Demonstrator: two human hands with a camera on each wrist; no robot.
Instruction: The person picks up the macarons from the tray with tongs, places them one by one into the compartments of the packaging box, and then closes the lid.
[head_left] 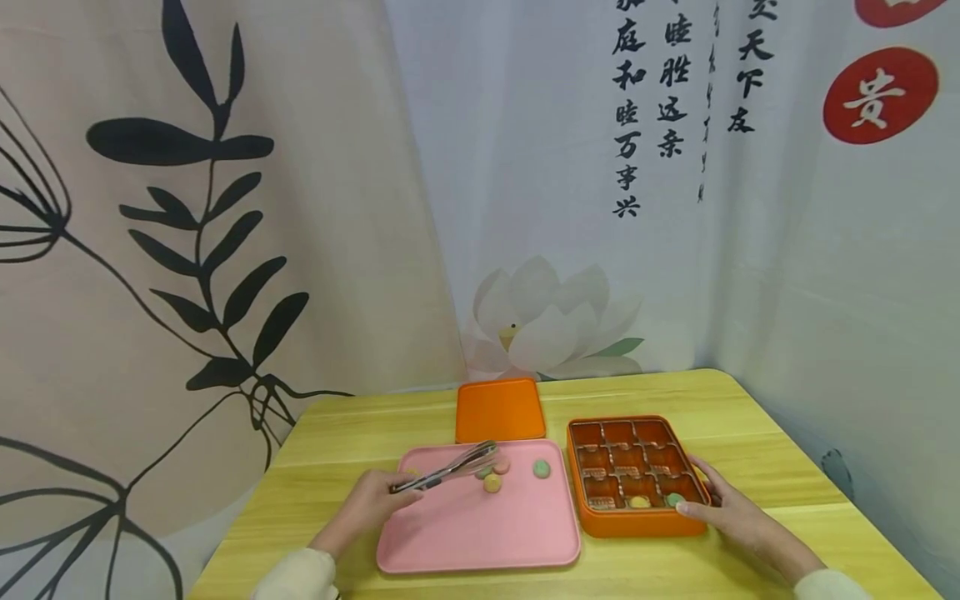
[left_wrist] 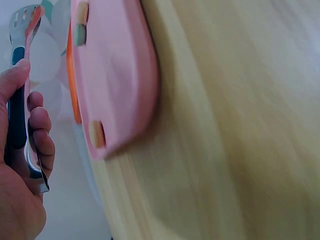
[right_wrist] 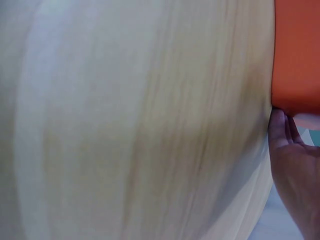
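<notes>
My left hand [head_left: 378,500] holds metal tongs [left_wrist: 18,100] with dark grips. Their tips reach over a pink tray [head_left: 480,533], beside a pink macaron [head_left: 502,465] and a green one partly hidden under them. I cannot tell whether the tips hold anything. Also on the tray lie a yellow macaron [head_left: 492,483] and a green macaron [head_left: 542,468]. My right hand [head_left: 738,512] grips an orange box [head_left: 637,523] at its front right corner, thumb at the rim and fingers along the outer side. In its front row sit a yellow macaron [head_left: 640,502] and a green macaron [head_left: 675,500].
An orange lid [head_left: 500,410] lies flat behind the tray. Another yellow macaron [left_wrist: 97,134] is at the tray's left far corner. The box holds a clear divided insert [head_left: 626,457]. Everything stands on a wooden table [head_left: 330,442], with a printed curtain [head_left: 360,208] behind.
</notes>
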